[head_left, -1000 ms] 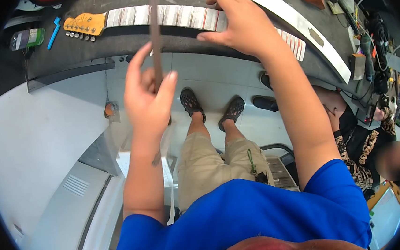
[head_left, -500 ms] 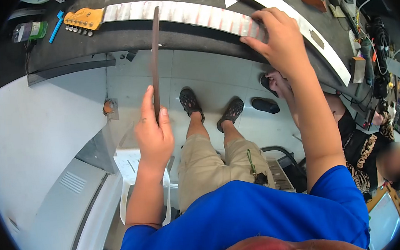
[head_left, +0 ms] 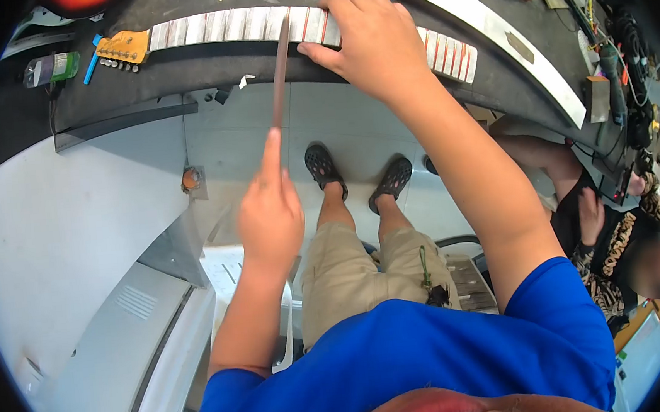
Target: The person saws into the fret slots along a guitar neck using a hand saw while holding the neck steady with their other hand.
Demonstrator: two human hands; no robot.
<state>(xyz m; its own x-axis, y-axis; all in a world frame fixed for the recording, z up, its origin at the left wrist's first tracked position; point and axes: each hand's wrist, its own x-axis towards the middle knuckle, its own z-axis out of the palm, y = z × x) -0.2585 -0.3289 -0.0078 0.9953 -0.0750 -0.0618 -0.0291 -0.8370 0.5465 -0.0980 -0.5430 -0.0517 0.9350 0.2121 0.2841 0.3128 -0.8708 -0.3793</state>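
Note:
A guitar neck (head_left: 215, 27) with an amber headstock (head_left: 123, 49) lies along the bench's near edge. Pale strips cover its fretboard, with reddish and dark lines running across. My left hand (head_left: 270, 214) is closed around a long, thin brown file (head_left: 281, 82), index finger stretched along it. The file's far end rests on or just over the fretboard, left of my other hand. My right hand (head_left: 375, 43) lies over the neck, fingers on the far side and thumb at the near edge, gripping it; part of the fretboard is hidden beneath.
Behind the neck, a long white bar (head_left: 479, 35) with a slot lies on the dark bench (head_left: 257, 72). A bottle (head_left: 52, 69) and a blue tool (head_left: 92, 63) are left. Tools and cables (head_left: 630, 74) crowd the right. Another person (head_left: 604, 239) sits at the right.
My right hand has slid left along the neck, uncovering its right end. The file and my left hand have shifted right. A small white scrap now shows at the bench edge.

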